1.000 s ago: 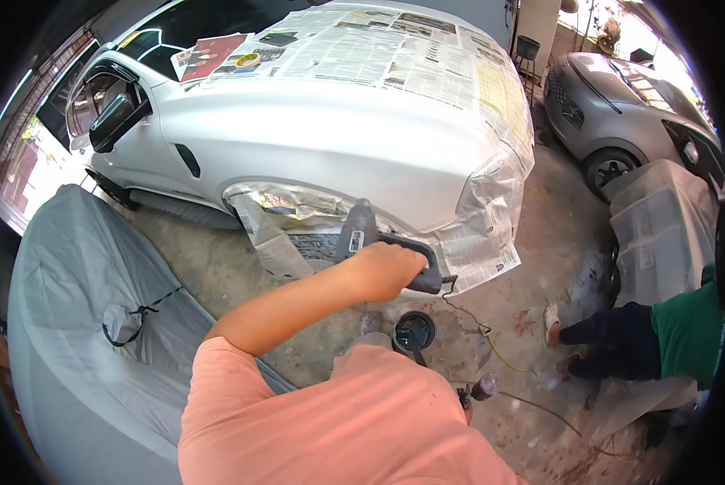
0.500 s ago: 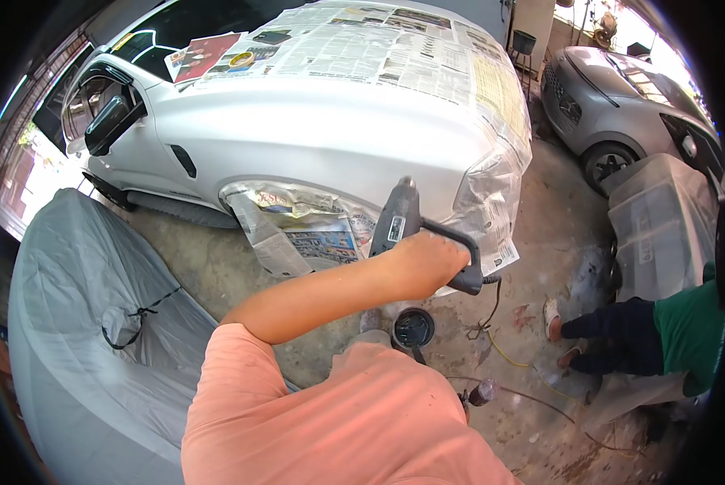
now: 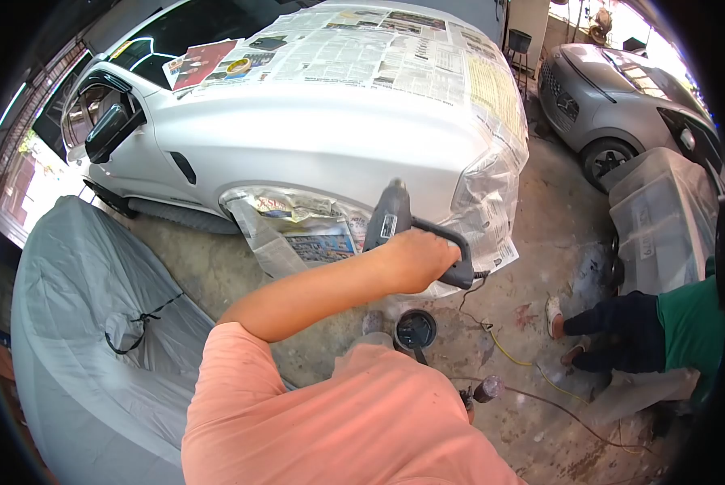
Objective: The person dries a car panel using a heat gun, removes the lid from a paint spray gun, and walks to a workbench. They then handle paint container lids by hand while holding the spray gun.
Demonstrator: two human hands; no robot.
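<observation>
My left hand (image 3: 423, 260) is closed around the looped handle of a dark grey heat gun (image 3: 390, 218). The gun's metal nozzle points up at the front fender of a white car (image 3: 322, 137), close to the wheel arch. A cord leaves the base of the handle. Newspaper (image 3: 322, 234) and clear film cover the wheel arch, the hood and the front corner. At my right side, only a sliver of what looks like my right hand (image 3: 469, 413) shows past my shirt. Beside it is a dark purple, cup-like object (image 3: 489, 389); whether the hand holds it is hidden.
A black bucket (image 3: 416, 329) stands on the concrete by my foot. A yellow cord (image 3: 511, 351) and a reddish hose (image 3: 552, 405) cross the floor. A grey-covered vehicle (image 3: 96, 323) is at left; a silver car (image 3: 605, 121) and a person in green (image 3: 689, 331) are at right.
My left hand and the heat gun have shifted slightly left along the fender. The cord has swung left with them.
</observation>
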